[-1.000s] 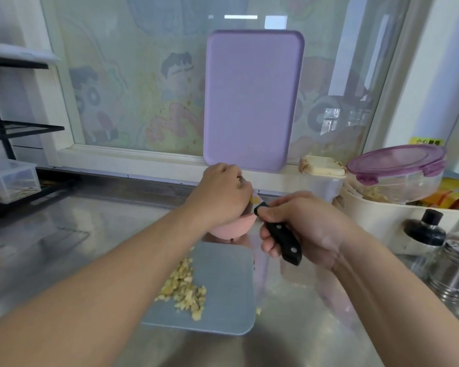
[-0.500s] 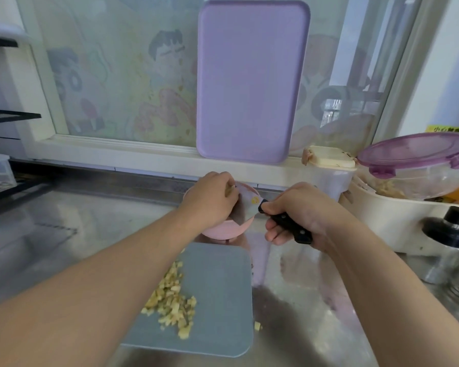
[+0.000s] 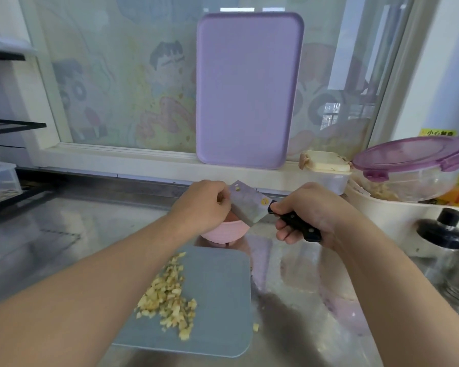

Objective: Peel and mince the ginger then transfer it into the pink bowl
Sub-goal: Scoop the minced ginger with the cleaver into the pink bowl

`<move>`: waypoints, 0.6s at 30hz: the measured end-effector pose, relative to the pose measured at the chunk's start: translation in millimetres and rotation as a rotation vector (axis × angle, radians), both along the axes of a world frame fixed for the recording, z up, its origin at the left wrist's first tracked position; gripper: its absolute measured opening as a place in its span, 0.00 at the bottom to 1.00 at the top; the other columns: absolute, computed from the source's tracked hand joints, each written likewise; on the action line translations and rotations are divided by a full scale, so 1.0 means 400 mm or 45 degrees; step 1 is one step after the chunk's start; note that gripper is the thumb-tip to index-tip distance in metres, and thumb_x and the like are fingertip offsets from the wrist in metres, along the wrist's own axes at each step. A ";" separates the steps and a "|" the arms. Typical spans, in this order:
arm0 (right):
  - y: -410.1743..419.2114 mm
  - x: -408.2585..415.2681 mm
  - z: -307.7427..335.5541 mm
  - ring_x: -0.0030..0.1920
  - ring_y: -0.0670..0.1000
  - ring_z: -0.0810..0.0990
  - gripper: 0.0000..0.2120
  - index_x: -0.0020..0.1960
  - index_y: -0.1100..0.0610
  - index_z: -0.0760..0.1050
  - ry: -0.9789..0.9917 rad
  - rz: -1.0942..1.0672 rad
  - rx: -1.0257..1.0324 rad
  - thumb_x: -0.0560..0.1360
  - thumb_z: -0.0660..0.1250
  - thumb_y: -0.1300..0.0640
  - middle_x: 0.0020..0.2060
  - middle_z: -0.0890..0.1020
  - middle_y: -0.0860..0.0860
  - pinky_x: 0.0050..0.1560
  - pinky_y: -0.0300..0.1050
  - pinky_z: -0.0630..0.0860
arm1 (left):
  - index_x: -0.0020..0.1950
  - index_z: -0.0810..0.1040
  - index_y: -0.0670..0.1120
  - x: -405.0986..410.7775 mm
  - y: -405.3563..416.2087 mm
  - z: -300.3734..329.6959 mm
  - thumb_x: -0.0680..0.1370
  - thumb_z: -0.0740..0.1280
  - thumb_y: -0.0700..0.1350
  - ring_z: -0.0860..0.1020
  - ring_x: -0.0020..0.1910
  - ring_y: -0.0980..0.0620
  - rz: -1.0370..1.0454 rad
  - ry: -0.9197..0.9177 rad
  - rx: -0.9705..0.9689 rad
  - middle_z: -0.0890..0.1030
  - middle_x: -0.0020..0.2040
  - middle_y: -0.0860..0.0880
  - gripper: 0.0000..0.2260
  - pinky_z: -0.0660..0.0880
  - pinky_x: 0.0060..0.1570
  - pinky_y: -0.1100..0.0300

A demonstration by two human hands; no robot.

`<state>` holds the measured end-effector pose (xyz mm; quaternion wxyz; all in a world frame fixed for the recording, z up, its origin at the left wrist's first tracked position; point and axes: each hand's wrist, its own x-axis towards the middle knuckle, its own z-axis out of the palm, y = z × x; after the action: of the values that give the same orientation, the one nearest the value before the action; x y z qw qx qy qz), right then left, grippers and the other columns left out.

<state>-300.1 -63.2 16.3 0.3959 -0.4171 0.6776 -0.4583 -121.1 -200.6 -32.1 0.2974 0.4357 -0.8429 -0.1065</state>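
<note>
Transfer under way — left hand (image 3: 202,205) fingers (image 3: 224,201) curled, wiping the cleaver (image 3: 248,206) gripped by the right hand (image 3: 313,213) over the pink bowl (image 3: 223,231) — most minced ginger (image 3: 167,295) remained on the grey cutting board (image 3: 217,282).

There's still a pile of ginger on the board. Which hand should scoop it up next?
Right, probably: the right hand already grips the cleaver, its blade suited to lifting the minced ginger. The left hand is wiping the blade.
</note>
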 end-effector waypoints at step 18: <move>0.029 -0.015 0.047 0.22 0.54 0.74 0.06 0.51 0.71 0.78 0.211 0.017 -0.010 0.78 0.69 0.67 0.29 0.80 0.62 0.21 0.39 0.69 | 0.66 0.83 0.56 0.001 0.010 0.003 0.76 0.60 0.33 0.80 0.59 0.48 -0.129 -0.059 -0.005 0.85 0.57 0.53 0.26 0.77 0.58 0.57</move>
<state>-305.9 -51.8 35.1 0.3398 -0.4596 0.7037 -0.4221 -120.6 -196.5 -30.8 0.2728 0.3941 -0.8708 -0.1095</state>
